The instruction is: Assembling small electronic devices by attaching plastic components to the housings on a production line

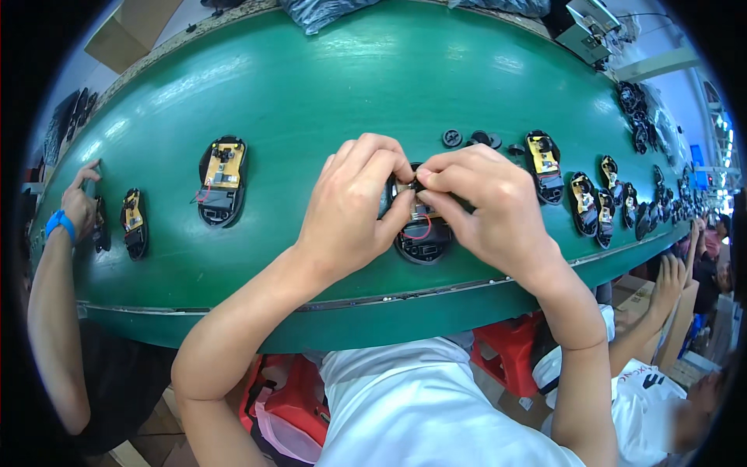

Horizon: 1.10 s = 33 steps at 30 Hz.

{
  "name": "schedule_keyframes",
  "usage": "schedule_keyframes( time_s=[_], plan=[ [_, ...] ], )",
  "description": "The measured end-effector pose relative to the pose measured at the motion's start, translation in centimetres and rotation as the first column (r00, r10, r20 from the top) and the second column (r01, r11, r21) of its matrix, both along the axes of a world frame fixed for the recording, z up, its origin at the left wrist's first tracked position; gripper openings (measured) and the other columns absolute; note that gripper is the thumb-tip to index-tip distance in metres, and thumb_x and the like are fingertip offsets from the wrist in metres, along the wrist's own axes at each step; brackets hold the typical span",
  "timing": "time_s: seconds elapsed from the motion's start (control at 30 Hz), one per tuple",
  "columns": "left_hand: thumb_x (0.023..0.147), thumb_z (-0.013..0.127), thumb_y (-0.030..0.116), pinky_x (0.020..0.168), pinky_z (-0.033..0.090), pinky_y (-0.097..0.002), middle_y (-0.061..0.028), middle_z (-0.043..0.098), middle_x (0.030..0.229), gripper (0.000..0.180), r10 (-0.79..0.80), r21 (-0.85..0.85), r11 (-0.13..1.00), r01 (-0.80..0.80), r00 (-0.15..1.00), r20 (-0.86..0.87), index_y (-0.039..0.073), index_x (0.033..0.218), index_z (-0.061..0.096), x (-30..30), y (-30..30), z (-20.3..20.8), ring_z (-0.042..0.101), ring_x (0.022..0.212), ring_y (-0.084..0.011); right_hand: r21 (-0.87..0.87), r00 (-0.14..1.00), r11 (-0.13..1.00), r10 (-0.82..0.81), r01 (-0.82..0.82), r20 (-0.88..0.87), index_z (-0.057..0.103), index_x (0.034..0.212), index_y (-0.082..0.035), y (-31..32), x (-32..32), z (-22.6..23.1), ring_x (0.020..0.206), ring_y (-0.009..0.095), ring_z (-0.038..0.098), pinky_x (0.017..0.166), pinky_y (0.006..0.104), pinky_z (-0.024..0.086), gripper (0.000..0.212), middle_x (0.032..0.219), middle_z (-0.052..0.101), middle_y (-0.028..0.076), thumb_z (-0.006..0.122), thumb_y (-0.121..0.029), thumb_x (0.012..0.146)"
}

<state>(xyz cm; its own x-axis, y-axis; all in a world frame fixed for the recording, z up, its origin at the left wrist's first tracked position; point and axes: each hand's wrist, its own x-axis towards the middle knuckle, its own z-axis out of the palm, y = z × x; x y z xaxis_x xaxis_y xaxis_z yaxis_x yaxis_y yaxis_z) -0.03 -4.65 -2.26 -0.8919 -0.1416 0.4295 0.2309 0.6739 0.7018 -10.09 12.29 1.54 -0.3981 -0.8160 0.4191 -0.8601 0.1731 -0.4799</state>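
Note:
In front of me on the green bench lies a black computer mouse base (425,243) with its yellow circuit board and a red wire loop exposed. Over its far end, my left hand (354,194) is closed, thumb and forefinger pinched at the board. My right hand (486,198) pinches at the same spot from the other side, fingertips almost touching the left ones. A small dark part shows between the fingertips, too covered to make out. Just beyond my right hand sit several round black wheels (452,138).
Open mouse bases stand left (223,183), farther left (135,223) and right (545,167), with several more (583,204) crowding the right. A co-worker's hand (78,204) with a blue wristband rests at the left edge. Plastic bags (323,12) lie along the far edge.

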Motion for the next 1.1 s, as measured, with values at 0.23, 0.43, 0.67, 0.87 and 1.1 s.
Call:
schedule_keyframes(
  time_s=[0.23,0.43,0.67,0.87,1.1],
  plan=[
    [0.075,0.073,-0.002,0.084,0.051,-0.0403,-0.0132,0.062,0.106,0.021,-0.047,-0.020,0.999,0.047,0.999,0.028,0.001,0.092,0.060,-0.3,0.0,-0.1,0.062,0.097,-0.0324,0.281,0.995,0.959,0.000,-0.027,0.098,0.077,0.087,-0.002,-0.6,-1.4,2.4,0.084,0.035,0.068,0.074,0.0451,0.054,0.013,0.089,0.069,0.016,0.077,-0.009,0.076],
    [0.075,0.074,0.003,0.078,0.048,-0.0414,-0.0099,0.060,0.099,0.020,-0.037,-0.047,0.998,0.035,0.999,-0.038,0.002,0.090,0.061,-0.6,-0.1,-0.5,0.059,0.090,-0.0312,0.297,0.999,0.955,0.007,-0.016,0.032,0.080,0.089,-0.004,-1.4,-1.1,2.8,0.081,0.037,0.071,0.074,0.0457,0.058,0.015,0.081,0.071,0.019,0.073,-0.006,0.076],
    [0.075,0.073,0.004,0.080,0.047,-0.0424,-0.0104,0.060,0.097,0.023,-0.055,-0.031,0.998,0.055,0.998,-0.002,0.003,0.093,0.059,-0.7,-0.3,-0.8,0.059,0.089,-0.0322,0.476,0.999,0.879,-0.009,-0.007,0.032,0.077,0.081,-0.004,-3.0,-1.7,4.1,0.076,0.038,0.071,0.069,0.0466,0.059,0.009,0.078,0.072,0.018,0.075,-0.008,0.074],
    [0.076,0.073,0.001,0.079,0.051,-0.0408,-0.0131,0.064,0.099,0.019,-0.057,0.025,0.998,0.058,0.998,-0.018,0.001,0.091,0.062,-0.5,-0.4,0.0,0.063,0.092,-0.0319,0.480,0.998,0.877,0.004,-0.033,0.062,0.075,0.075,-0.004,-3.0,-2.2,3.8,0.077,0.036,0.072,0.072,0.0459,0.058,0.008,0.079,0.072,0.018,0.078,-0.012,0.074],
    [0.086,0.071,-0.007,0.069,0.053,-0.0309,-0.0137,0.063,0.102,0.009,-0.104,0.081,0.991,0.104,0.995,-0.008,-0.005,0.089,0.062,-1.3,0.9,-0.1,0.065,0.081,-0.0208,0.012,0.990,1.000,0.003,-0.004,0.139,0.079,0.089,-0.008,0.8,-2.8,-2.6,0.083,0.033,0.068,0.075,0.0444,0.054,0.016,0.083,0.069,0.012,0.075,-0.020,0.078]
  ],
)
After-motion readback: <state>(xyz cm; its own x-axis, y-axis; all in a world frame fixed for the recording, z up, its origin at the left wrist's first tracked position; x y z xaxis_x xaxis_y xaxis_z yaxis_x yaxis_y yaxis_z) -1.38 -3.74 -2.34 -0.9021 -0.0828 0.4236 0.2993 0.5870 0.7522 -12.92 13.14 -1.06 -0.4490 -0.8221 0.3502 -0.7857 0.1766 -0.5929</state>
